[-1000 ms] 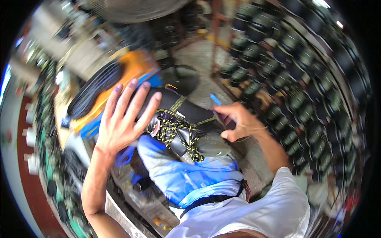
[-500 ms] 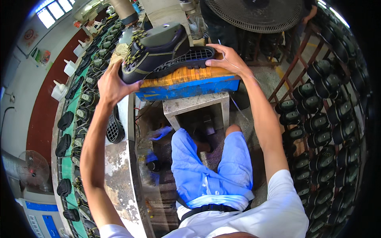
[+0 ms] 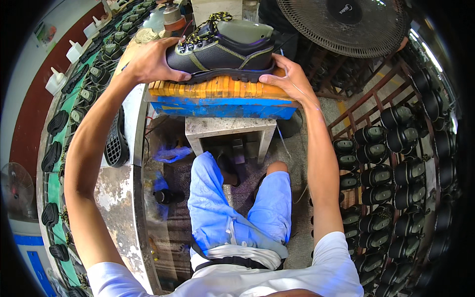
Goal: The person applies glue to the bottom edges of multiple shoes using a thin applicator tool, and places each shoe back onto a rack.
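A black shoe upper [image 3: 222, 55] with yellow stitching and black-and-yellow laces is stretched over a grey-green last [image 3: 246, 32]. It stands sole-down, with a black sole [image 3: 230, 74] along its underside. At the toe, my left hand [image 3: 152, 62] is closed round the front, thumb on the sole's edge. My right hand [image 3: 293, 81] grips the heel end, thumb low on the sole and fingers behind. Under the shoe lies an orange ribbed pad [image 3: 213, 89] on a blue block [image 3: 222, 110], which rests on a whitish stand [image 3: 230, 124].
On my left, a worn bench [image 3: 116, 190] holds a loose black sole [image 3: 116, 141]; beyond runs a green conveyor [image 3: 58, 121] with shoes and soles. White squeeze bottles [image 3: 55, 81] line its far side. A large black fan [image 3: 344, 24] stands ahead right, and a rack [image 3: 378, 106] of shoes fills the right.
The shoe has levelled out, and the sole that hung away at the heel now sits against the upper. Both hands keep their hold at toe and heel. The whole view has shifted.
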Demonstrator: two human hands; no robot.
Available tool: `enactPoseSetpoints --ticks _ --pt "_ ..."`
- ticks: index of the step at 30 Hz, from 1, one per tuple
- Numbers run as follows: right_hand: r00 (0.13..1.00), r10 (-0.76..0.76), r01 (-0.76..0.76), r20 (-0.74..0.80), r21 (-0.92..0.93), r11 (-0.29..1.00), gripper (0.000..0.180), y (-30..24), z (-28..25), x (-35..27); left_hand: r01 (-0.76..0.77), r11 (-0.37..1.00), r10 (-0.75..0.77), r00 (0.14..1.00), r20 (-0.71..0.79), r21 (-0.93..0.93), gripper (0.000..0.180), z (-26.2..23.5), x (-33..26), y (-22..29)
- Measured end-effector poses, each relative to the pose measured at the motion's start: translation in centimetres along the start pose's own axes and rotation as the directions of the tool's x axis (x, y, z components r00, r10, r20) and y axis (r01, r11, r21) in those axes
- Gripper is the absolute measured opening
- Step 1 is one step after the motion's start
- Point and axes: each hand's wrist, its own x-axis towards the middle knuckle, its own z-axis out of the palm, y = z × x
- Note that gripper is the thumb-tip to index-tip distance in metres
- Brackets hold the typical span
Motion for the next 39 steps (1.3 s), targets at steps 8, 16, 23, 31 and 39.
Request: enactPoseSetpoints --ticks 8,16,23,31,39 --pt "0.996 0.039 -0.044 0.081 0.069 0.997 0.086 0.0 0.0 0.2 0.009 1.000 -0.009 0.999 0.039 -0.002 0.118 0.4 0.6 0.8" --pt "0.996 0.057 -0.062 0.068 0.069 0.996 0.084 0.6 -0.3 0.6 0.090 0.633 0.093 0.977 0.191 -0.769 0.087 1.6 -1.5 -7.3" --pt "0.996 0.069 -0.071 0.063 0.022 0.997 0.079 0.5 0.0 0.5 0.062 0.431 0.087 0.990 0.110 -0.900 0.083 3.1 -3.4 -7.2" --pt "0.997 0.050 -0.050 0.051 0.009 0.999 0.080 0.6 0.0 0.3 0.062 0.866 0.050 0.977 0.209 -0.496 0.081 1.0 -2.4 -7.0" --pt "0.998 0.017 -0.017 0.054 0.001 1.000 0.082 0.9 -0.1 0.8 -0.109 0.991 0.119 0.985 0.129 -0.083 0.099 1.2 0.8 -1.1"
